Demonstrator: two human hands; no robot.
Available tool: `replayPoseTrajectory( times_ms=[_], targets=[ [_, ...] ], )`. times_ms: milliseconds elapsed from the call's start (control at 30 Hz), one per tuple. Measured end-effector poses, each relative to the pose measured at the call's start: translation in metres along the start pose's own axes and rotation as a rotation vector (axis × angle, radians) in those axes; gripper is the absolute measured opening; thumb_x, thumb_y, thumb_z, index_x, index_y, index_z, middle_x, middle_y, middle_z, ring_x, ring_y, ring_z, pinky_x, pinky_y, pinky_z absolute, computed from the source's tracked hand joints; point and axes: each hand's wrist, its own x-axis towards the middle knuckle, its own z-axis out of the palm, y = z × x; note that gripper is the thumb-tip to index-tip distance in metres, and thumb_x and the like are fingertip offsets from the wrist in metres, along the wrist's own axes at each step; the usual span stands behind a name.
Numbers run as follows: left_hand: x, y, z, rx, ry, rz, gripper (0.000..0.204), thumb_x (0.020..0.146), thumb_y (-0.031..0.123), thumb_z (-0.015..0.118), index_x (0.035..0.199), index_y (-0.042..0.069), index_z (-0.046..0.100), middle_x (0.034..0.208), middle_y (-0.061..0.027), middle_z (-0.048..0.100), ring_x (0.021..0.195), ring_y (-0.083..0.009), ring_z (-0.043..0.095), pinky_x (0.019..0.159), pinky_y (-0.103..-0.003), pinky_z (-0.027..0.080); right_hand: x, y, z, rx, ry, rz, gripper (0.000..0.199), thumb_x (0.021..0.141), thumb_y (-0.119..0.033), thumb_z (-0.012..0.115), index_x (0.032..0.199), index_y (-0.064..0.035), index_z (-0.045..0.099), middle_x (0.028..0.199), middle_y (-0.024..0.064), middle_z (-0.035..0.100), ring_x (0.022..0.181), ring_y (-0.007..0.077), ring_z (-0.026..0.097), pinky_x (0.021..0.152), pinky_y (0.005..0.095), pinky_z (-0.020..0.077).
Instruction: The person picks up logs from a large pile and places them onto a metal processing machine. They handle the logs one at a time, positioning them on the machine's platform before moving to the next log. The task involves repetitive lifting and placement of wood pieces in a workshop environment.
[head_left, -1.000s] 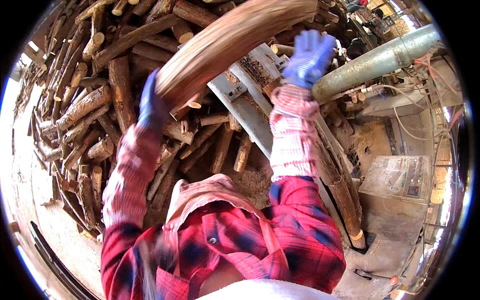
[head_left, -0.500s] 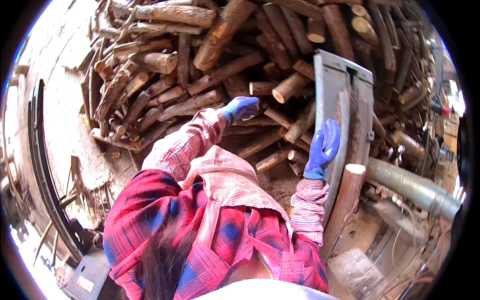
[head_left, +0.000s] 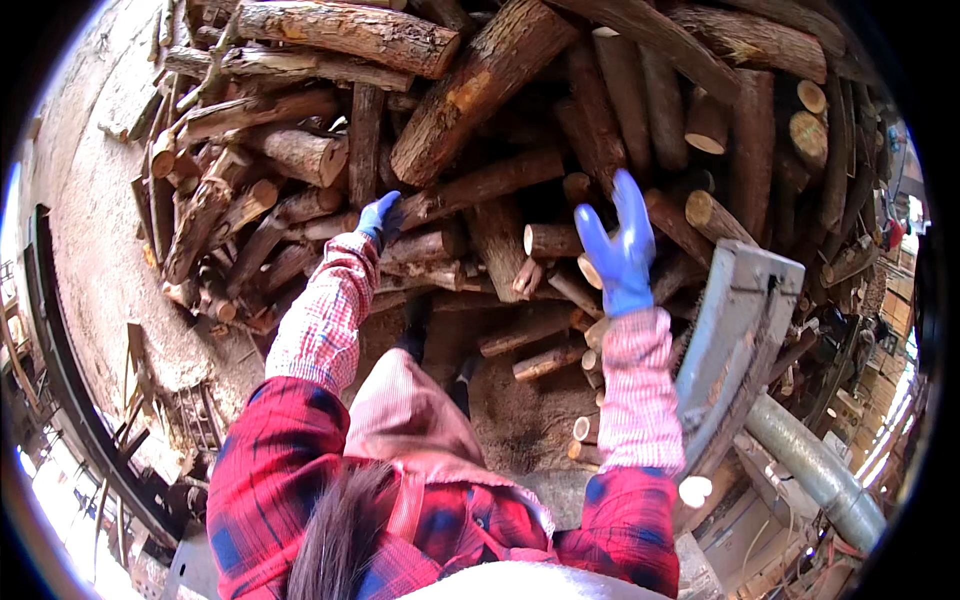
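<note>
Relative to the long log [head_left: 490, 187], the left gloved hand [head_left: 380, 216] is lying at its left end, fingers pointing forward, contact and grip being impossible to tell, while the right gloved hand [head_left: 618, 252] is hovering below and right of its right end, empty, thumb and fingers spreading wide. Below the log, the left forearm [head_left: 322, 318] is slanting inward toward it and the right forearm [head_left: 640, 390] is pointing nearly straight forward. A thicker log [head_left: 485, 95] is slanting above the long log, and a grey metal chute [head_left: 722, 335] and a pipe [head_left: 815, 470] are lying to its lower right.
</note>
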Motion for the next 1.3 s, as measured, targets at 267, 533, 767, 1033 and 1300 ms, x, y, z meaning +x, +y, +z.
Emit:
replayPoseTrajectory(
  times_ms=[267, 533, 767, 1033, 1300],
  targets=[
    [0.117, 0.057, 0.026, -0.419, -0.141, -0.047, 0.044, 0.08, 0.044, 0.072, 0.102, 0.006, 0.069, 0.088, -0.0082, 0.066, 0.081, -0.028, 0.062, 0.078, -0.04, 0.051, 0.272, 0.06, 0.139, 1.102, 0.101, 0.625, 0.071, 0.082, -0.056, 0.067, 0.138, -0.0156, 0.048, 0.115, 0.0105, 0.063, 0.107, 0.0282, 0.058, 0.091, 0.0485, 0.0476],
    [0.114, 0.055, 0.06, -0.515, -0.081, 0.264, 0.025, 0.082, 0.03, 0.075, 0.097, 0.01, 0.069, 0.092, 0.0005, 0.065, 0.081, -0.0106, 0.058, 0.067, -0.025, 0.048, 0.318, 0.116, 0.138, 0.067, -0.311, -0.197, 0.065, 0.091, -0.056, 0.052, 0.137, -0.0111, 0.048, 0.137, 0.0077, 0.053, 0.12, 0.024, 0.052, 0.105, 0.0377, 0.0412],
    [0.126, 0.012, -0.013, -0.703, -0.075, 0.126, 0.043, 0.086, 0.036, 0.066, 0.117, 0.007, 0.063, 0.113, -0.0107, 0.066, 0.104, -0.0291, 0.061, 0.09, -0.043, 0.049, 0.147, 0.02, 0.115, 1.292, -0.078, 0.437, 0.064, 0.088, -0.045, 0.056, 0.134, -0.001, 0.05, 0.129, 0.0136, 0.057, 0.118, 0.0294, 0.054, 0.107, 0.0434, 0.0392],
    [-0.169, -0.091, -0.161, -0.453, -0.012, 0.169, 0.068, 0.096, 0.058, 0.033, 0.14, 0.007, 0.046, 0.138, -0.0122, 0.052, 0.122, -0.0336, 0.052, 0.106, -0.049, 0.039, -0.076, -0.063, 0.064, 1.389, -0.161, 0.495, 0.077, 0.08, -0.032, 0.07, 0.142, -0.002, 0.037, 0.137, 0.0133, 0.048, 0.127, 0.0255, 0.046, 0.11, 0.0378, 0.0339],
    [-0.315, -0.156, -0.191, -0.09, 0.129, 0.12, 0.065, 0.095, 0.054, 0.037, 0.135, 0.004, 0.05, 0.128, -0.0128, 0.059, 0.113, -0.0296, 0.058, 0.098, -0.044, 0.045, -0.23, -0.11, -0.025, 1.481, -0.334, 0.417, 0.086, 0.073, -0.036, 0.081, 0.14, -0.0014, 0.04, 0.134, 0.0097, 0.05, 0.128, 0.021, 0.043, 0.113, 0.0363, 0.0271]
  ],
)
